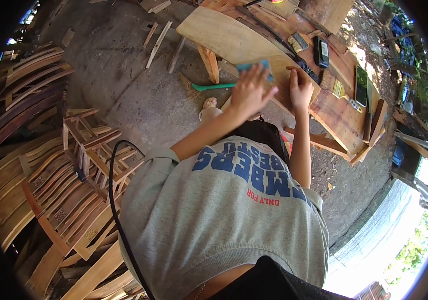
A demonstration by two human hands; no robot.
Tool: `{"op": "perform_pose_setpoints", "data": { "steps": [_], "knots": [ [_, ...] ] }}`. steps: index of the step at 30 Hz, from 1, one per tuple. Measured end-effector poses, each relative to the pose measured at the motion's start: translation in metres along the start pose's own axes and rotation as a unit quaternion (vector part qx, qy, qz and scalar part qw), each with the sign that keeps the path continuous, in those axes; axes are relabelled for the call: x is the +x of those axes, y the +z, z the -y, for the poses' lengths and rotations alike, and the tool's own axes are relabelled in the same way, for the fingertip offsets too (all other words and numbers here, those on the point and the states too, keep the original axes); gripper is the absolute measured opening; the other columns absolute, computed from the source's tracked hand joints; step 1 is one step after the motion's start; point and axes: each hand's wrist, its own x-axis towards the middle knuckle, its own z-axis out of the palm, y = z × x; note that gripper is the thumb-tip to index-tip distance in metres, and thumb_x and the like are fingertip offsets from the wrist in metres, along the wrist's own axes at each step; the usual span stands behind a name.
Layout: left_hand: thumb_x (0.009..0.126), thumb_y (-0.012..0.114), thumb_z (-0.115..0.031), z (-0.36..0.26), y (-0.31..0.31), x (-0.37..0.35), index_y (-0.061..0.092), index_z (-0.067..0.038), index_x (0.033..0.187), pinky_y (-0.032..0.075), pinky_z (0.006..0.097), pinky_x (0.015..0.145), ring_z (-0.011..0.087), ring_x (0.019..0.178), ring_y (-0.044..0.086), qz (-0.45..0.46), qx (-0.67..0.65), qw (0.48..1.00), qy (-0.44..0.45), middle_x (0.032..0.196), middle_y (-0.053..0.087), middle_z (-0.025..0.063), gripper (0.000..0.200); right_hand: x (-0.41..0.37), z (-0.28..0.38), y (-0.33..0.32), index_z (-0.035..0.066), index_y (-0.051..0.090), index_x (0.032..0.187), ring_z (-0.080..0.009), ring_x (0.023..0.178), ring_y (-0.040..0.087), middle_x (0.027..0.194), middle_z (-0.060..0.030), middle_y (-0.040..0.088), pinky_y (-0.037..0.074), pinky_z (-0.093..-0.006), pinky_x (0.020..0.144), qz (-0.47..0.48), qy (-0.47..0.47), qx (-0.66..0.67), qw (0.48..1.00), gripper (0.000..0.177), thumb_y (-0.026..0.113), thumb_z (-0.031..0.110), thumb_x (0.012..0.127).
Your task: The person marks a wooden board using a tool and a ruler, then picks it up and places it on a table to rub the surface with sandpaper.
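Note:
A long, curved pale wooden board (234, 37) lies along the near side of the workbench. My left hand (251, 92) is over the board with its fingers laid across a piece of blue sandpaper (244, 66), pressing it from above. The face under the sandpaper is hidden. My right hand (301, 90) grips the board's near right end; its thumb and index side show, while the other fingers are partly out of sight.
The wooden workbench (339, 120) carries brushes (298, 42), a black device (320, 52) and a phone (361, 86). A green-handled broom (214, 86) lies below the board. Wooden chair frames (64, 200) pile up on the left. A black cable (114, 200) hangs beside me.

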Motion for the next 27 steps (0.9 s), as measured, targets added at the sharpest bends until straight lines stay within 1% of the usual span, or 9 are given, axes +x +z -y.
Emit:
{"op": "perform_pose_setpoints", "data": {
  "steps": [4,6,9,10,11,14,20,23,27],
  "knots": [
    [0.099,0.029,-0.059,0.095,-0.046,0.054,0.043,-0.004,0.142,0.04,0.0515,0.107,0.0416,0.131,0.046,0.032,0.073,0.965,-0.25,0.149,0.038,0.022,0.072,-0.003,0.002,-0.003,0.012,0.073,0.098,-0.019,0.056,0.061,0.072,-0.0128,0.066,0.046,-0.0322,0.057,0.013,-0.002,-0.012,1.0,0.02,0.056,0.023,0.095],
    [0.099,0.027,-0.057,0.164,-0.047,0.067,0.04,0.002,0.142,0.034,0.0508,0.111,0.042,0.134,0.042,-0.024,0.111,0.956,-0.269,0.15,0.036,0.0249,0.074,-0.004,0.004,-0.003,0.012,0.073,0.098,-0.0188,0.056,0.061,0.071,-0.0129,0.066,0.046,-0.0321,0.057,0.008,-0.003,-0.012,1.0,0.02,0.057,0.022,0.095],
    [0.099,0.028,-0.056,0.112,-0.038,0.057,0.04,0.003,0.142,0.032,0.0498,0.112,0.0419,0.137,0.037,-0.018,0.088,0.962,-0.26,0.149,0.034,0.0271,0.074,-0.003,0.005,-0.002,0.012,0.073,0.098,-0.018,0.055,0.06,0.071,-0.0127,0.066,0.045,-0.032,0.056,0.002,-0.003,-0.015,1.0,0.019,0.057,0.022,0.094],
    [0.098,0.033,-0.058,0.065,-0.058,0.059,0.04,0.004,0.141,0.032,0.0499,0.112,0.0429,0.137,0.038,0.155,-0.012,0.933,-0.325,0.146,0.038,0.0293,0.076,-0.003,0.003,-0.001,0.013,0.073,0.098,-0.0174,0.055,0.059,0.071,-0.0126,0.066,0.045,-0.0319,0.056,0.001,0.002,-0.018,1.0,0.019,0.057,0.022,0.094],
    [0.097,0.037,-0.059,0.05,-0.01,0.035,0.045,0.004,0.138,0.034,0.0516,0.11,0.0447,0.133,0.041,-0.047,0.016,0.986,-0.16,0.141,0.044,0.0311,0.076,-0.002,0.001,0.001,0.013,0.073,0.098,-0.0174,0.055,0.059,0.071,-0.0126,0.066,0.045,-0.0319,0.056,0.002,0.003,-0.016,1.0,0.019,0.057,0.022,0.094],
    [0.097,0.04,-0.057,-0.014,0.005,0.008,0.05,0.003,0.136,0.036,0.0537,0.108,0.0426,0.132,0.045,0.029,0.011,0.999,-0.011,0.141,0.046,0.028,0.072,-0.003,-0.001,0.005,0.013,0.074,0.098,-0.0166,0.054,0.058,0.071,-0.0123,0.066,0.045,-0.032,0.055,-0.028,-0.036,-0.002,0.999,0.018,0.058,0.022,0.094],
    [0.1,0.028,-0.055,0.118,-0.025,0.089,0.034,0.0,0.146,0.032,0.0471,0.113,0.0375,0.137,0.039,0.019,0.084,0.972,-0.22,0.149,0.037,0.0244,0.072,-0.003,0.001,0.004,0.013,0.074,0.099,-0.0157,0.055,0.058,0.071,-0.011,0.066,0.044,-0.0313,0.056,-0.038,-0.037,-0.002,0.999,0.02,0.057,0.023,0.095],
    [0.1,0.02,-0.057,0.104,-0.016,0.088,0.029,0.0,0.149,0.021,0.0522,0.117,0.0399,0.142,0.029,0.012,0.038,0.97,-0.24,0.154,0.028,0.024,0.075,-0.002,0.006,0.002,0.013,0.074,0.098,-0.0153,0.055,0.057,0.07,-0.0109,0.066,0.044,-0.031,0.056,-0.009,0.023,-0.024,0.999,0.019,0.057,0.022,0.095],
    [0.096,0.046,-0.049,-0.008,0.017,0.038,0.054,0.007,0.128,0.041,0.0528,0.104,0.0418,0.123,0.053,-0.03,0.043,0.999,0.003,0.132,0.054,0.0293,0.065,-0.002,0.004,0.004,0.013,0.074,0.098,-0.015,0.056,0.058,0.07,-0.0107,0.066,0.044,-0.0313,0.056,-0.013,0.02,-0.026,0.999,0.019,0.057,0.022,0.095]
  ]
}}
